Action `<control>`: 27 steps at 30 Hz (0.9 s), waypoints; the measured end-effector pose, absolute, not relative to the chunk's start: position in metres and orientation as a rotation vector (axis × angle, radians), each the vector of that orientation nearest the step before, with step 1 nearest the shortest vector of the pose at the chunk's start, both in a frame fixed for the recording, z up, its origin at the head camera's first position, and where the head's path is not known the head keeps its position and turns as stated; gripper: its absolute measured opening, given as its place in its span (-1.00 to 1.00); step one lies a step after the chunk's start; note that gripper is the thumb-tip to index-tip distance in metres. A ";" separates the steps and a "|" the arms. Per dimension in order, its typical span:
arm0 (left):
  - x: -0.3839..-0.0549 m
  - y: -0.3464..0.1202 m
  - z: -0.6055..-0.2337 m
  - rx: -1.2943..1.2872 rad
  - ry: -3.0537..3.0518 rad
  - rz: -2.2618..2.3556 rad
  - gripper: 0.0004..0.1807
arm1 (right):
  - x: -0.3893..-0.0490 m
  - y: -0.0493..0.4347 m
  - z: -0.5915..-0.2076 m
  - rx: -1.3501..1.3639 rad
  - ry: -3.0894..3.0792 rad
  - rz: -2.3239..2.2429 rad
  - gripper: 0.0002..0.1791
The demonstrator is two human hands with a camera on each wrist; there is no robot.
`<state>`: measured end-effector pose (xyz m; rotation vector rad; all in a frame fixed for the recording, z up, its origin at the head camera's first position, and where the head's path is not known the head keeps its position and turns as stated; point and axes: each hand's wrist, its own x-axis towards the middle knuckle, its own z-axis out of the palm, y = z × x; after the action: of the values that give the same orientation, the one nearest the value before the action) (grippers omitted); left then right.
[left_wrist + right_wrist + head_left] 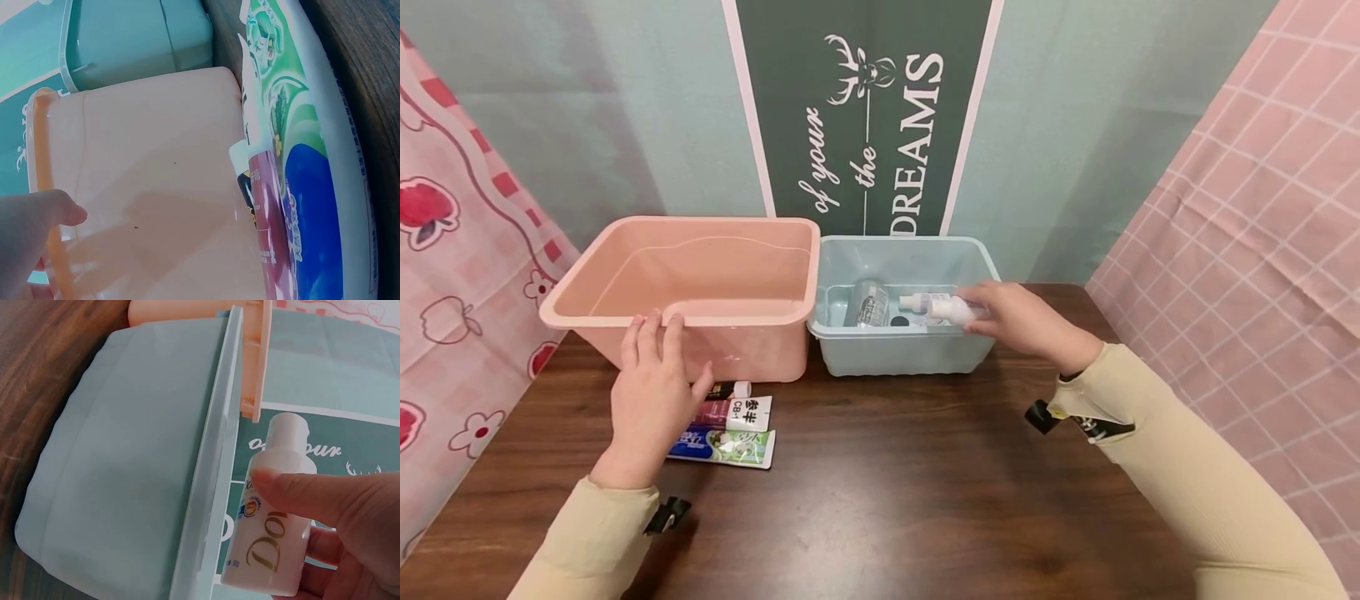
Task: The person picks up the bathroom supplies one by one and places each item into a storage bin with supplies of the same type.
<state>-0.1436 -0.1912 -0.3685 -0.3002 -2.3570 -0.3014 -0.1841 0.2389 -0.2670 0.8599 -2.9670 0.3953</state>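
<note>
In the head view my right hand is over the right end of the pale blue bin. Its thumb and fingers grip a small white bottle with gold lettering, raised above the bin's rim in the right wrist view. A clear bottle and another small white-capped bottle lie inside this bin. My left hand rests its extended fingers on the front rim of the pink bin, thumb held apart. Nearest below it are a red-and-white tube and a blue-and-green tube.
A dark tube with a white cap lies against the foot of the pink bin. Both bins stand side by side on the brown wooden table. A green printed cloth hangs behind, with a pink checked cloth at the right.
</note>
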 end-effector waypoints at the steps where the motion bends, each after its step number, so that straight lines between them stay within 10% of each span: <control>1: -0.144 -0.191 -0.368 -0.302 -2.358 -0.302 -0.24 | -0.185 0.239 -0.266 0.864 -2.976 0.390 -0.52; 27: -0.143 -0.192 -0.368 -0.302 -2.363 -0.294 -0.25 | -0.207 0.231 -0.258 0.972 -3.076 0.297 -0.62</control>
<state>-0.1429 -0.1916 -0.3679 -0.3017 -2.3625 -0.2941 -0.2068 0.2308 -0.2576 0.9715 -3.0762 0.2969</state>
